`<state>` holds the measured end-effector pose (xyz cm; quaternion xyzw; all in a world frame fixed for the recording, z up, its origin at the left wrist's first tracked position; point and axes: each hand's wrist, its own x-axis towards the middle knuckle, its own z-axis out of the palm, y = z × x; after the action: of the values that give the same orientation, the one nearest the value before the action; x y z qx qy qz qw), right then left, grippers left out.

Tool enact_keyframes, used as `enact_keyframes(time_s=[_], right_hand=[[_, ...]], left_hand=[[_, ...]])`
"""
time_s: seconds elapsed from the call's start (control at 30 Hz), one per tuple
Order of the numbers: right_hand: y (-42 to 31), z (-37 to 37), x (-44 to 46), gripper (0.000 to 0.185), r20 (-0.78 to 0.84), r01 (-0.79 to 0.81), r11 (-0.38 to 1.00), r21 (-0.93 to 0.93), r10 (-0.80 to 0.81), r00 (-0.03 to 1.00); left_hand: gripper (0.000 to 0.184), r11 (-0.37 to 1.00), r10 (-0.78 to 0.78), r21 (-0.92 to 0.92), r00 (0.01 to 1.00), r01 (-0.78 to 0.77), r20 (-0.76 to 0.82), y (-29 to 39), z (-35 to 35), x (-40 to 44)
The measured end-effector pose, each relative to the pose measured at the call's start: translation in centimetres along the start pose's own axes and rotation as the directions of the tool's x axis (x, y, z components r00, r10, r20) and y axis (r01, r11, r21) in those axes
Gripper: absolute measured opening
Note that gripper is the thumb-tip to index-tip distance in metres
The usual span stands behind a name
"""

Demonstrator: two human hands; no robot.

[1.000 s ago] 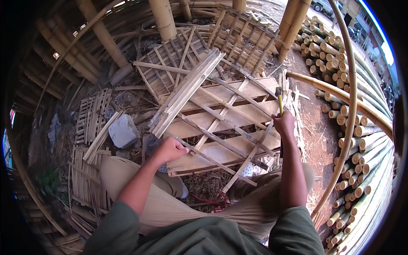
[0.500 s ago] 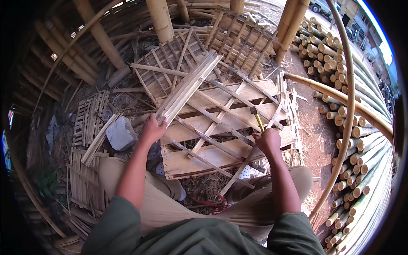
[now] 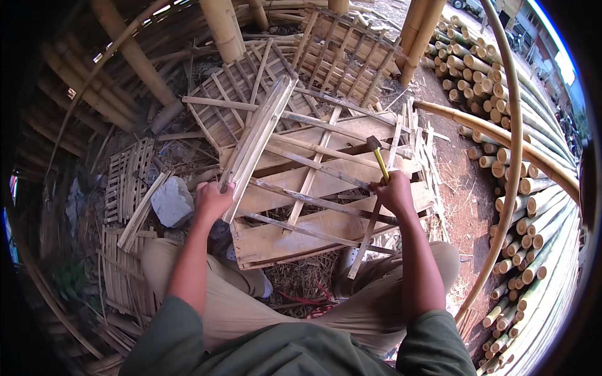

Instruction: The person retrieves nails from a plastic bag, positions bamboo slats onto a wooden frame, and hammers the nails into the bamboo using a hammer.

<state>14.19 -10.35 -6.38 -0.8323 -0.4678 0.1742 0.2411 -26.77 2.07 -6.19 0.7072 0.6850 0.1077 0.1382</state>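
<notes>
My left hand is closed round the near end of a bundle of pale wooden strips, which slants over the left side of a slatted lattice. In my right hand is a hammer with a yellow handle, its dark head pointing up and away from me. Beneath both hands, thin crossed strips rest over wide wooden boards. One strip passes below my right hand toward my knees; whether that hand also touches it is hidden.
A grey stone block sits to the left beside small slatted panels. More lattice panels lie behind. Stacked bamboo poles line the right side, and a curved bamboo pole rises in front of them.
My left hand has moved left and gripped the strip bundle. My right hand has come inward and lower with the hammer. The crossed strips have turned slightly against the boards.
</notes>
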Motion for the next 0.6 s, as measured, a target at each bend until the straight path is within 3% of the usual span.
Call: enact_keyframes(time_s=[0.07,0.1,0.2,0.27,0.33,0.4,0.6], right_hand=[[-0.2,-0.2,1.2,0.033,-0.011,0.006,1.000,-0.006,-0.006,1.000],[1.1,0.6,2.4,0.037,0.008,-0.007,0.996,0.088,0.007,1.000],[0.4,0.1,3.3,0.035,0.023,-0.037,0.995,0.094,0.035,0.999],[0.4,0.3,3.8,0.031,0.023,-0.047,0.990,0.130,0.044,0.999],[-0.7,-0.4,3.8,0.030,0.087,-0.118,0.972,0.201,0.103,0.991],[1.0,1.0,5.2,0.029,0.090,-0.068,0.963,0.261,0.046,0.995],[1.6,2.1,6.3,0.028,0.159,-0.049,0.950,0.307,0.000,0.987]], left_hand=[[0.057,0.998,-0.058,0.010,0.984,0.058,0.168,0.2,-1.2,-0.4],[0.057,0.998,-0.057,0.012,0.984,0.055,0.168,0.1,-1.2,-0.3],[0.051,0.995,-0.092,-0.012,0.986,0.094,0.137,-0.6,-1.7,-0.6],[0.046,0.983,-0.087,-0.139,0.969,0.121,0.229,-0.6,-2.3,-0.8],[0.039,0.986,-0.062,-0.143,0.988,0.083,0.144,-2.5,-0.2,-0.2],[0.034,0.934,-0.089,-0.335,0.988,0.126,0.124,-3.7,0.8,0.4],[0.044,0.869,-0.113,-0.460,0.978,0.183,0.175,-5.7,2.3,2.1]])
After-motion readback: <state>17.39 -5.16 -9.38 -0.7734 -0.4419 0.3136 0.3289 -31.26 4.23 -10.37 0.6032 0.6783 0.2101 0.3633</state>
